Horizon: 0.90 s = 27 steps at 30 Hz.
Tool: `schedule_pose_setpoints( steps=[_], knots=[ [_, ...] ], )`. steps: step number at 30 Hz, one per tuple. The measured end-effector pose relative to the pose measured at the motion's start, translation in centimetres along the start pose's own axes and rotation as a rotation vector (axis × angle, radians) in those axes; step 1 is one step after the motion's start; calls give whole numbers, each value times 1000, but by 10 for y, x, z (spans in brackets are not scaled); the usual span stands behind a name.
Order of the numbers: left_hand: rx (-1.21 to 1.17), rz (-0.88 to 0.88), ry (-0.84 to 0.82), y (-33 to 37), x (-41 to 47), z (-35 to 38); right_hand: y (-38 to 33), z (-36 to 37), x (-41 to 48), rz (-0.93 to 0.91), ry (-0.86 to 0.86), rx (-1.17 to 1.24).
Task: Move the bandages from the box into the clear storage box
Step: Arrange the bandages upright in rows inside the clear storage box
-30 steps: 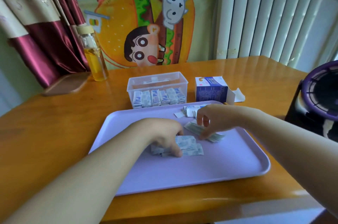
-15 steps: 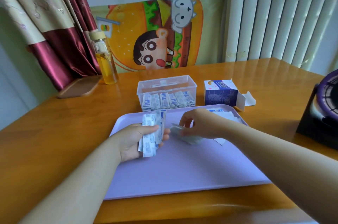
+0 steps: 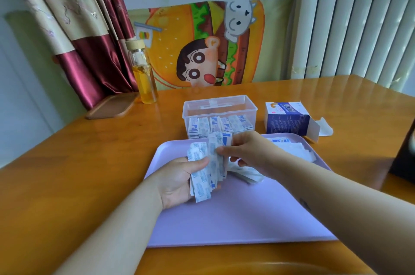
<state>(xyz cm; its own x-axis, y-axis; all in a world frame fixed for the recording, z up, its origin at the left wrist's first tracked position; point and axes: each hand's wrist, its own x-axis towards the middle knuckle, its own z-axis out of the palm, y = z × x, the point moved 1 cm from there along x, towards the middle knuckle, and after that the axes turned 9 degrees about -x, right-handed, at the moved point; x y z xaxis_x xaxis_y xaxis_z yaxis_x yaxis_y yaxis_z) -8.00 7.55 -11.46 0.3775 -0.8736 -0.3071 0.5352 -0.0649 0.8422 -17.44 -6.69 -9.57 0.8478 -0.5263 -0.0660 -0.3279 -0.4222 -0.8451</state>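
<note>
Left grip point(image 3: 177, 182): palm up over the near-left part of the tray, thumb clamped across a fanned sheaf of wrapped bandages, fingers curled behind it.
Right grip point(image 3: 249, 151): reaches in from the right; thumb and fingers pinch the upper edge of the same sheaf.
Held bandages point(image 3: 205, 176): white wrappers with blue print, roughly upright and splayed, lifted off the tray between the two hands.
Clear storage box point(image 3: 253, 107): lid off, on the bench just beyond the tray's far edge.
Stowed bandages point(image 3: 221, 125): a row standing on edge along the storage box's front wall.
Loose bandages point(image 3: 249, 174): a small pile flat on the tray, just below the right grip.
Far pile point(image 3: 296, 151): more white wrappers in the tray's far right corner; blurred, count unclear.
Bandage carton point(image 3: 289, 117): blue and white, lying on its side to the right of the storage box, end flap open toward the right; contents cannot be seen.
Tray point(image 3: 235, 218): lilac plastic, shallow rim, centred on the bench.
Bench point(image 3: 89, 173): glossy orange-brown wood.
Glass bottle point(image 3: 144, 77): far left, pale cap, amber liquid in the lower half.
Wooden coaster point(image 3: 110, 106): flat, just beside the bottle's base.
Backdrop: cartoon burger poster point(image 3: 202, 50) against the wall, maroon-and-cream curtain point(image 3: 89, 50) at left.
</note>
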Motion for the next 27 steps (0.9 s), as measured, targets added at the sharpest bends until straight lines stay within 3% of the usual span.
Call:
schedule_pose_setpoints(
  steps=[4,10,13,18,23,25,27],
  knots=[
    [25,121,180,0,-3,-11,1,0,1,15,13,-10],
    [-60,253,397,6,-16,-27,-8,10,0,-52,-34,-231],
    [-86,294,428,8,-23,-33,-12,22,-3,-88,-79,-384],
    [-191,285,466,6,-32,-38,-17,43,-2,-85,-137,-329],
    [-251,280,452,4,-37,-39,-19,47,-4,-183,17,-540],
    [-253,292,446,3,-38,-39,-20,51,-5,-209,-29,-475],
    [-246,299,422,2,-38,-36,-23,57,-6,-190,-134,-241]
  ],
)
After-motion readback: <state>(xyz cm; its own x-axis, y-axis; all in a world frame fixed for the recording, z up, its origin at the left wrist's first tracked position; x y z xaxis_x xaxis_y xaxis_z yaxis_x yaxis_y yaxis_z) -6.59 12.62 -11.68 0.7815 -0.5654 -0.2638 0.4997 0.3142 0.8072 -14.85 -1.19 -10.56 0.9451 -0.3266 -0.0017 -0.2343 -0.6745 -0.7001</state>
